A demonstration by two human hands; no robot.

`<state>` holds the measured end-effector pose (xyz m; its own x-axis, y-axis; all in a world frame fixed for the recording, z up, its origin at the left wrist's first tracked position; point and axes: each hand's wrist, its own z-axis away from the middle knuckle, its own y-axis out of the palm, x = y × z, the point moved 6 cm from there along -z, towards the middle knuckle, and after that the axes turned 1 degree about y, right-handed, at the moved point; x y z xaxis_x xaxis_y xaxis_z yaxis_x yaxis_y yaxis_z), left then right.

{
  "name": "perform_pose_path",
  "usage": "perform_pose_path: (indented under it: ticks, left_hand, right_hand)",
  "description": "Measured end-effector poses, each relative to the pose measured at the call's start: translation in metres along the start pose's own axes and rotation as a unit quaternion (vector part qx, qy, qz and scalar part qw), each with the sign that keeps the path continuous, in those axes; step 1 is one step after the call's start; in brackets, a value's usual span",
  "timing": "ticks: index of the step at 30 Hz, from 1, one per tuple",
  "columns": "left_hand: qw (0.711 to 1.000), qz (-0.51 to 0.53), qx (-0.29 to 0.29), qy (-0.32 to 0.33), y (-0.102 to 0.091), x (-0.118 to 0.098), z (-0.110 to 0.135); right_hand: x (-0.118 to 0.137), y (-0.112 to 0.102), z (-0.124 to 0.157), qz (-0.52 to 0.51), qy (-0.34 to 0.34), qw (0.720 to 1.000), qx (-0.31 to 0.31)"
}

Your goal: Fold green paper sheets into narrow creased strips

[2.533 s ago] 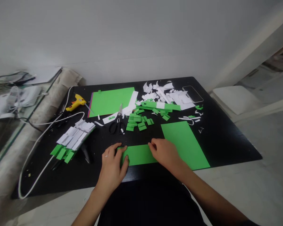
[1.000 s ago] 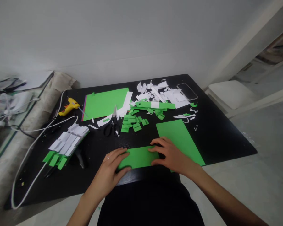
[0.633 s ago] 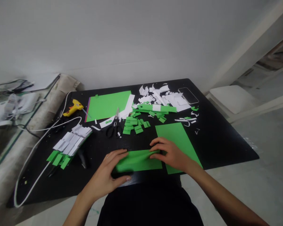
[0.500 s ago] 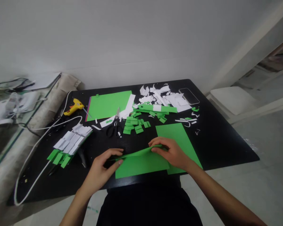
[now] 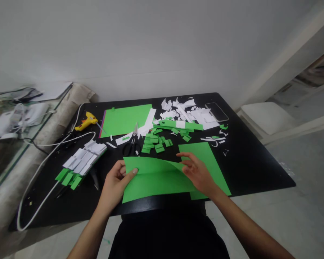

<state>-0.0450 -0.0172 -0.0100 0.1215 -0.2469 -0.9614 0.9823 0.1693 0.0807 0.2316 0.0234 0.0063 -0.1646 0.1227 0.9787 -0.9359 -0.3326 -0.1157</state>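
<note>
A green paper sheet [image 5: 153,180] is lifted off the near edge of the black table [image 5: 248,162], partly unfolded. My left hand [image 5: 116,183] pinches its left edge, thumb on top. My right hand [image 5: 197,172] holds the sheet's right side, fingers curled on the upper flap. Under my right hand lies a second flat green sheet [image 5: 205,154].
Black scissors [image 5: 132,144] lie behind the sheet beside several small green paper pieces [image 5: 155,142]. A pile of white scraps [image 5: 189,111] and a phone [image 5: 217,111] sit at the back right. A yellow glue gun [image 5: 88,120], its white cord, a large green sheet [image 5: 125,118] and a stack of white and green strips [image 5: 81,162] are on the left.
The folded green sheet that lay flat under both hands has been lifted and opened out. My left hand went from pressing it to pinching its left edge.
</note>
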Motion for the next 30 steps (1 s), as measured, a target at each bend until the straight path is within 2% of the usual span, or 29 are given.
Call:
perform_pose_path:
  ticks: [3,7,10,16,21,24,27,30]
  left_hand:
    - [1.000,0.012,-0.010,0.001,0.000,0.000,0.001]
    - [1.000,0.017,-0.011,-0.003,0.002,-0.002,0.002]
    - [1.000,0.010,-0.021,-0.002,0.002,-0.002,0.003]
    - [0.994,-0.038,-0.075,0.072,-0.008,-0.006,0.004]
    - [0.979,-0.156,-0.014,0.127,-0.009,-0.015,0.006]
    - [0.969,-0.203,0.012,0.138,-0.007,-0.021,0.009]
    - [0.972,-0.188,0.012,0.140,-0.004,-0.024,0.011]
    - [0.968,-0.190,-0.018,0.163,-0.004,-0.027,0.014]
  right_hand:
    - [0.001,-0.001,0.003,0.009,-0.016,1.000,0.003]
    - [-0.005,-0.004,0.004,0.034,0.009,0.998,-0.053]
    - [-0.005,-0.002,0.005,0.037,0.013,0.997,-0.065]
    - [0.005,-0.004,0.014,0.002,-0.024,0.996,-0.081]
    - [0.011,-0.007,0.013,0.059,-0.052,0.997,-0.027]
    - [0.011,-0.013,0.011,0.084,-0.050,0.995,-0.034]
    - [0.011,-0.017,0.011,0.066,-0.052,0.995,-0.059]
    - [0.010,-0.017,0.011,0.051,-0.050,0.994,-0.083]
